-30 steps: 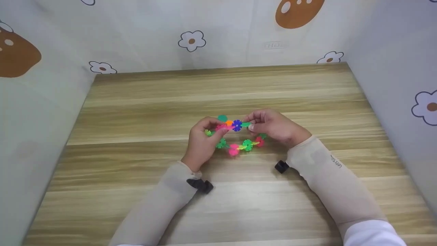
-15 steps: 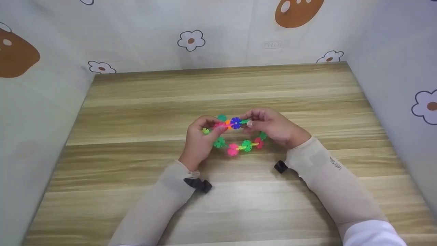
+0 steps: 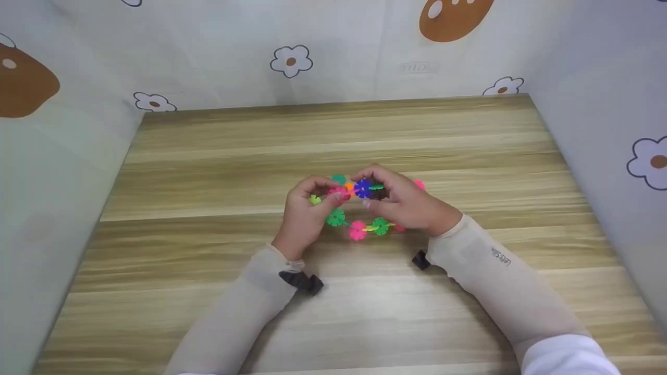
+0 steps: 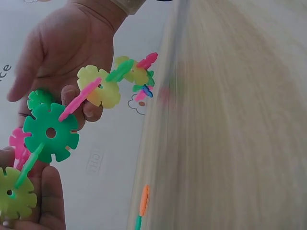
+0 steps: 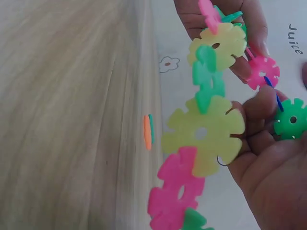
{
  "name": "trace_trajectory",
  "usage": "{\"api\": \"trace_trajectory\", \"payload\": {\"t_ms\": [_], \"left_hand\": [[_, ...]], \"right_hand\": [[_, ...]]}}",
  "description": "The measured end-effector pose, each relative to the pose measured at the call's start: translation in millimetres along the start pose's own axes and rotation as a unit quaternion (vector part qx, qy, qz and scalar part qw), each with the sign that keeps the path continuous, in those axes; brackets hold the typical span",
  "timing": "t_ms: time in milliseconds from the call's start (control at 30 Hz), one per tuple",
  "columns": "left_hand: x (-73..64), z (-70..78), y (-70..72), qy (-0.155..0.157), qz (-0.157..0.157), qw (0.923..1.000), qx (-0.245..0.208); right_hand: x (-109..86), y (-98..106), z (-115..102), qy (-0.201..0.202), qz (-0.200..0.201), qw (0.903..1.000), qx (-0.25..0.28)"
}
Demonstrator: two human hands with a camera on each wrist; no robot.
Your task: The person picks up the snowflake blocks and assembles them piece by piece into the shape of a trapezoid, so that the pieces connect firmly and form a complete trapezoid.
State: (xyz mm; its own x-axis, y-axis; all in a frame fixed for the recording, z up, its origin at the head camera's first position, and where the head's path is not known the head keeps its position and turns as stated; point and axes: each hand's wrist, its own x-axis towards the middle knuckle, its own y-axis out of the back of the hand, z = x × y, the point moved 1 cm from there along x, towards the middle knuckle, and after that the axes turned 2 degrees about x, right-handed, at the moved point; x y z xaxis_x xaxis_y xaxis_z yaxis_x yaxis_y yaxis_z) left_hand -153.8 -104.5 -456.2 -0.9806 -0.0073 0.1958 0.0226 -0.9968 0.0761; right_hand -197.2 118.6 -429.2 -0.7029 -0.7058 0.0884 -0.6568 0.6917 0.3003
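Both hands are at a chain of interlocking plastic snowflake discs, raised above the wooden table point(image 3: 333, 312). My left hand point(image 3: 307, 213) pinches the chain at a pink disc point(image 3: 337, 194) between thumb and fingers. My right hand point(image 3: 411, 200) is around the part with a blue disc point(image 3: 363, 188). In the right wrist view its fingers are bent beside the blue disc and a green disc point(image 5: 292, 117), with the thumb apart at the edge. The rest of the chain sags nearer the camera, including a green disc point(image 3: 336, 217) and a pink disc point(image 3: 357, 230).
On the table behind the chain lie an orange disc point(image 5: 147, 132) and a teal disc point(image 3: 338, 179), close together. Patterned walls point(image 3: 219, 57) stand at the table's back and both sides. A black wrist mount point(image 3: 307, 283) sits on each sleeve.
My right hand has moved left from the green piece to the blue disc, its thumb spreading from the fingers. A pink disc now shows behind it. My left hand keeps its pinch, nearly still.
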Motion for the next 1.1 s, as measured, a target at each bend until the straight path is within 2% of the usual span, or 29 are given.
{"api": "trace_trajectory", "payload": {"t_ms": [100,267,567,800,1100], "left_hand": [[-0.7,0.4,-1.8,-0.002,-0.009,0.9999,-0.007],[-2.5,1.4,-3.7,0.004,-0.013,0.9998,-0.014],[-3.1,3.4,-3.6,0.016,-0.012,0.9993,-0.031],[-2.7,2.0,-4.4,0.012,-0.018,0.9983,-0.053],[-3.6,3.3,-6.0,0.028,-0.018,0.9978,-0.057]], "right_hand": [[1.7,-2,0,0.009,0.025,0.9984,-0.05],[2.5,-4,0,0.012,0.047,0.9969,-0.062],[1.2,-7,1,0.021,0.058,0.9977,-0.03],[1.9,-10,2,0.001,0.091,0.9957,0.015],[1.4,-11,2,0.005,0.089,0.9954,0.035]]}}
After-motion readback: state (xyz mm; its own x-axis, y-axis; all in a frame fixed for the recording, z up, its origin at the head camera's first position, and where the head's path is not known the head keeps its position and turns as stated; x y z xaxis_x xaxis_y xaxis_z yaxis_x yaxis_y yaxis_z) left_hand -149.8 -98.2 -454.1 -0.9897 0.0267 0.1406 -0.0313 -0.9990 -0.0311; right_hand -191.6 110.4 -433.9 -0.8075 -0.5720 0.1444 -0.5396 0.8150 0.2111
